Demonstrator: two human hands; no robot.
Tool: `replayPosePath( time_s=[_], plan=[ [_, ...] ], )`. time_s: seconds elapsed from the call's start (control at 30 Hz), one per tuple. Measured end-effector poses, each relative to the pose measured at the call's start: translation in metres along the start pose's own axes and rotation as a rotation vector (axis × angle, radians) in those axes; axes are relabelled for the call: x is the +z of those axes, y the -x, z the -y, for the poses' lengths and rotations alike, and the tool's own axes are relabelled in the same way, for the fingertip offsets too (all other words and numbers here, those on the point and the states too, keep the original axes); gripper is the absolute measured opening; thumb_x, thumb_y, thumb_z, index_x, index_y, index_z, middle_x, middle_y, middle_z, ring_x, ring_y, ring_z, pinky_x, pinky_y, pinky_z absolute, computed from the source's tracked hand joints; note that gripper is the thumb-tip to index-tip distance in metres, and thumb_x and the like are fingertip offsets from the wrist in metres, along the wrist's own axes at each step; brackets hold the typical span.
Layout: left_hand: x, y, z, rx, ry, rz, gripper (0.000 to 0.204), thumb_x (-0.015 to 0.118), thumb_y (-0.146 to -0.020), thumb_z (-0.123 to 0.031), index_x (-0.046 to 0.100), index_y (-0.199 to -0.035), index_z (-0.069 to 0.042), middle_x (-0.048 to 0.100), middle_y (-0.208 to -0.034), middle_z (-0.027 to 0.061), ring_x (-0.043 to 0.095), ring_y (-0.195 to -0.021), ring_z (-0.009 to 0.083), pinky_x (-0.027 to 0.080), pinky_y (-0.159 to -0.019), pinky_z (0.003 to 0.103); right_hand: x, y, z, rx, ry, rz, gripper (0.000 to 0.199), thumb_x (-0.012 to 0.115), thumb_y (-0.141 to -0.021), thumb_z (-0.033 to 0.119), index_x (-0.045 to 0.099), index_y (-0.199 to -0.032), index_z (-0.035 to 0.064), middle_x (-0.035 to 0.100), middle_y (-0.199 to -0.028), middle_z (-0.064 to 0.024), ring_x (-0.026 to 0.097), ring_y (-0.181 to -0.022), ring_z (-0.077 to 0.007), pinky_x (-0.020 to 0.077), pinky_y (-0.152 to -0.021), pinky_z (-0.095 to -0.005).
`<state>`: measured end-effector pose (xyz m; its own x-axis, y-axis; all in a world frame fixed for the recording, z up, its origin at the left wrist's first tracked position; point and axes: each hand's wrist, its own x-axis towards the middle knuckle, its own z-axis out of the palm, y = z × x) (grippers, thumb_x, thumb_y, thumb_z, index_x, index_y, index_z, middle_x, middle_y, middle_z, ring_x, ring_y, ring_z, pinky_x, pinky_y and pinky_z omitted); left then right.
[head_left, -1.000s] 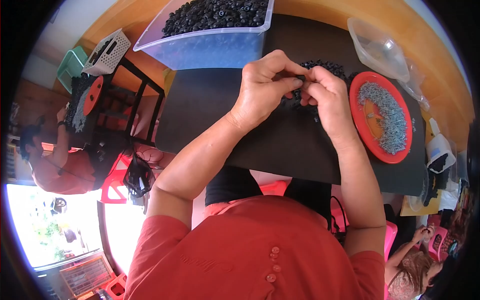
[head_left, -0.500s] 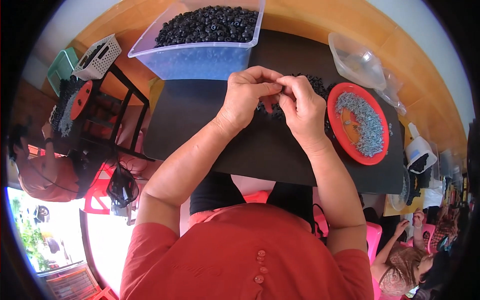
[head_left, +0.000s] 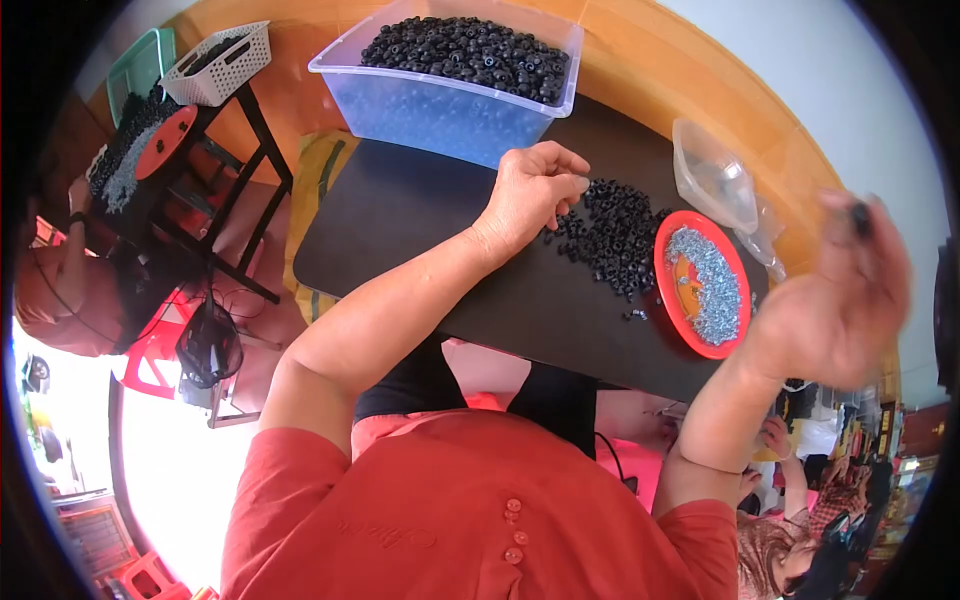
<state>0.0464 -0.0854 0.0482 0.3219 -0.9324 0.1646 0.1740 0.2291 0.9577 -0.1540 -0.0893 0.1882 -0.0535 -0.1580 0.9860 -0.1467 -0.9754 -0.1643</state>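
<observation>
My left hand is over the dark tabletop, between the see-through bin and a heap of small black parts. Its thumb and fingers are pinched together; whatever they hold, if anything, is hidden. My right hand is raised off to the right, beyond the red plate, and smeared by motion. A small black plastic part shows at its fingertips. Small silvery-blue pieces cover much of the plate. Rounded black plastic pieces with holes fill the bin.
An empty see-through tub lies by the wall behind the plate. At left, a dark stand carries a white basket, a green basket and another red plate. Other people sit at far left and lower right.
My hands were together over the table. The right has swung out to the right with a black part, while the left stays over the table. The view has shifted, uncovering the black heap.
</observation>
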Motion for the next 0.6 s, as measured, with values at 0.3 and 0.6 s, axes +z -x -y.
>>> replayPosePath(
  time_s=[0.3,0.6],
  plan=[
    [-0.004,0.004,0.005,0.001,-0.073,-0.07,0.018,0.063,-0.082,-0.003,0.066,-0.099,0.004,0.065,-0.074,0.0063,0.058,-0.059,0.0089,0.046,-0.046,0.023,0.002,0.081,-0.074,0.259,0.366,0.538,0.025,0.071,-0.08,0.005,0.067,-0.106,0.0051,0.067,-0.095,-0.0092,0.065,-0.09,-0.0208,0.0511,-0.08,-0.0341],
    [-0.005,-0.003,0.015,-0.02,-0.1,-0.075,0.017,0.063,-0.082,-0.002,0.066,-0.098,0.005,0.065,-0.072,0.006,0.058,-0.057,0.0086,0.046,-0.045,0.022,0.022,0.131,-0.074,-0.154,0.131,0.601,0.017,0.067,-0.071,-0.001,0.063,-0.085,0.0086,0.057,-0.074,-0.0045,0.059,-0.07,-0.0239,0.0432,-0.065,-0.0372]
  ],
)
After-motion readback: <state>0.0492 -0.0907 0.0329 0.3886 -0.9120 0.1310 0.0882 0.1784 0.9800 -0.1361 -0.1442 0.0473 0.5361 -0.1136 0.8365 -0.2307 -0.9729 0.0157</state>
